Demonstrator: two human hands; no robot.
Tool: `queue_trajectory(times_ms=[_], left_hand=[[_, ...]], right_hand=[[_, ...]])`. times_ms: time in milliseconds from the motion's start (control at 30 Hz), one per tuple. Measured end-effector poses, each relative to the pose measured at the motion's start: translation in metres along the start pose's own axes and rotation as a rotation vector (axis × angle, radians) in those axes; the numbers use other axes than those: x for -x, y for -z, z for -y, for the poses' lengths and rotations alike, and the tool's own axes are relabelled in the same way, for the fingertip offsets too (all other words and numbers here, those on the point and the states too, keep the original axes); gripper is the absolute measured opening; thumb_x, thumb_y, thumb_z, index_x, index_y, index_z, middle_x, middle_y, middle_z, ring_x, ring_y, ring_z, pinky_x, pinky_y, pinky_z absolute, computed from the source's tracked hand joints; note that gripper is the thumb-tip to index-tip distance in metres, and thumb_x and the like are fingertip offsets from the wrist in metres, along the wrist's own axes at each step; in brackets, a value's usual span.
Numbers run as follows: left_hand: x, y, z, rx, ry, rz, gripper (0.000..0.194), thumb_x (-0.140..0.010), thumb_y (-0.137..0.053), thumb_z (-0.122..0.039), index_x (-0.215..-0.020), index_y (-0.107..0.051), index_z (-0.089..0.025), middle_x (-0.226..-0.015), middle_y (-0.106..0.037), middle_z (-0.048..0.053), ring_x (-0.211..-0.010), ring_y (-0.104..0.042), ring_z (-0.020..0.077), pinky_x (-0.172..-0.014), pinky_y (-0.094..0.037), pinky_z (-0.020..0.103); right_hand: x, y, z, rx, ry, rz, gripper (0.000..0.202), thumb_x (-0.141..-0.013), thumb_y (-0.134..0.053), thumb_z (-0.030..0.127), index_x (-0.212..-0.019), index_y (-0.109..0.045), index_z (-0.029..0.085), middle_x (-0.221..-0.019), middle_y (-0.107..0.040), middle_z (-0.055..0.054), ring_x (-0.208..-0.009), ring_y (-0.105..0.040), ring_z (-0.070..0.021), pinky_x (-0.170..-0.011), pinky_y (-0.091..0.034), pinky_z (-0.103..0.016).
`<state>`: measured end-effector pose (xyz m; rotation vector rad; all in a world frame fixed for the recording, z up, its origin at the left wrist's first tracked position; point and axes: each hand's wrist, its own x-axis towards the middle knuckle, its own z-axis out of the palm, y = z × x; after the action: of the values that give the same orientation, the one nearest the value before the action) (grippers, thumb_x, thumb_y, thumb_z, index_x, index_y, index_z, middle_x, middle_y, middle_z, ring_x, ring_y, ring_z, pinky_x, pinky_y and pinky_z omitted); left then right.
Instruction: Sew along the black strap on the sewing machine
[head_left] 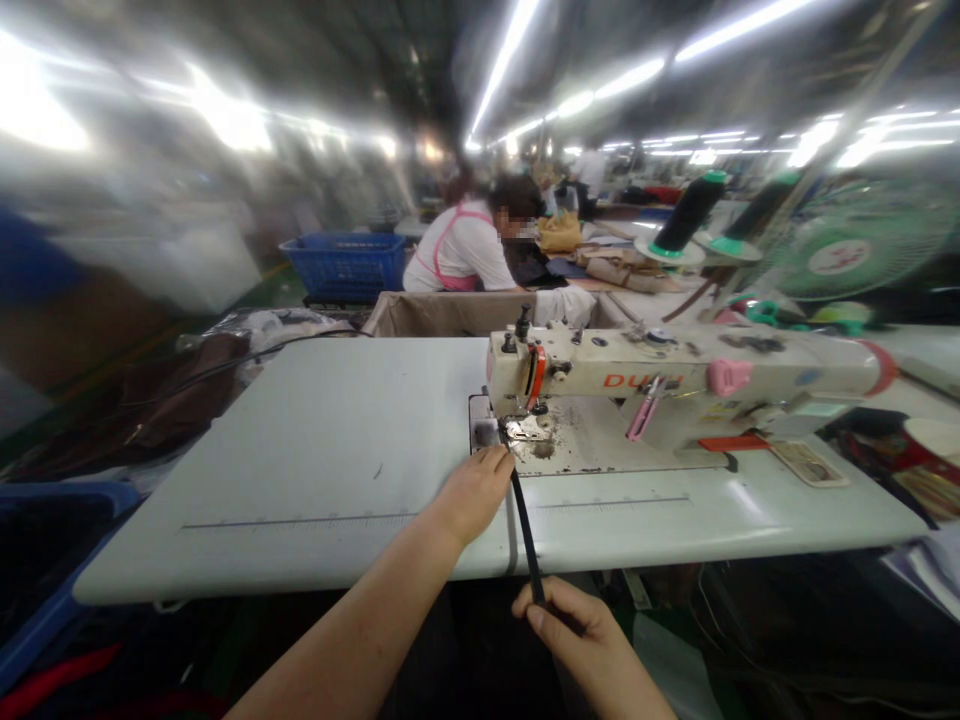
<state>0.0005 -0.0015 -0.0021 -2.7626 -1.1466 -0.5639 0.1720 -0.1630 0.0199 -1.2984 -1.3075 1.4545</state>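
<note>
We observe our left hand [474, 492] at the sewing machine [675, 375], fingers together on the black strip [526, 525] beside the needle plate [528, 432]; our right hand [581, 635] pinches the strip between thumb and fingers, beyond the table's [300, 430] front edge.

Rows of overhead tube lights [630, 78] light the hall brightly, the ones at upper left blown out to white; the ceiling between them is dark. The pale tabletop [330, 430] carries a soft glare at right, the space below it is dim, and the outer edges look stretched and smeared
</note>
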Motion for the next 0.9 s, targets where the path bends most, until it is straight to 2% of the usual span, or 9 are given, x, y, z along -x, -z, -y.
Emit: queue_trajectory(times_ms=[167,333,567,767,900], left_hand=[[0.000,0.000,0.000,0.004,-0.008,-0.010,0.023,-0.103,-0.050,-0.008,-0.121,-0.062,-0.015,-0.130,-0.068,0.015,-0.118,-0.069,0.0255,-0.110,-0.055,0.043],[-0.002,0.001,-0.001,0.029,0.017,0.003,0.022,-0.102,-0.051,-0.007,-0.120,-0.062,-0.015,-0.127,-0.068,0.014,-0.116,-0.069,0.0247,-0.108,-0.055,0.041],[-0.004,0.006,-0.001,0.018,-0.001,0.029,0.017,-0.102,-0.053,-0.008,-0.115,-0.062,-0.016,-0.117,-0.068,0.010,-0.110,-0.069,0.0236,-0.103,-0.057,0.038],[-0.002,0.003,-0.001,0.025,0.016,0.012,0.024,-0.101,-0.051,-0.005,-0.120,-0.061,-0.016,-0.128,-0.068,0.014,-0.114,-0.069,0.0247,-0.106,-0.056,0.042],[-0.001,0.001,0.001,0.022,0.001,0.015,0.023,-0.101,-0.051,-0.006,-0.119,-0.061,-0.015,-0.126,-0.068,0.015,-0.114,-0.070,0.0251,-0.105,-0.057,0.042]], right_hand=[[0.003,-0.003,0.003,-0.165,-0.106,-0.011,0.049,-0.087,-0.076,0.068,-0.091,-0.079,0.020,-0.071,-0.073,-0.003,-0.068,-0.059,-0.0197,-0.067,-0.042,-0.031],[0.010,-0.001,0.005,-0.133,-0.118,-0.007,0.051,-0.089,-0.073,0.069,-0.080,-0.080,0.019,-0.071,-0.073,-0.004,-0.069,-0.057,-0.0193,-0.068,-0.040,-0.031],[0.014,0.000,0.007,-0.095,-0.118,-0.010,0.050,-0.090,-0.072,0.069,-0.078,-0.080,0.021,-0.074,-0.073,-0.005,-0.074,-0.060,-0.0223,-0.071,-0.043,-0.033],[0.018,0.000,0.007,-0.075,-0.119,0.007,0.054,-0.091,-0.069,0.073,-0.077,-0.079,0.021,-0.073,-0.073,-0.005,-0.075,-0.063,-0.0235,-0.073,-0.045,-0.034],[0.020,0.000,0.008,-0.064,-0.115,0.014,0.053,-0.093,-0.067,0.070,-0.077,-0.079,0.022,-0.073,-0.073,-0.005,-0.075,-0.062,-0.0230,-0.074,-0.045,-0.034]])
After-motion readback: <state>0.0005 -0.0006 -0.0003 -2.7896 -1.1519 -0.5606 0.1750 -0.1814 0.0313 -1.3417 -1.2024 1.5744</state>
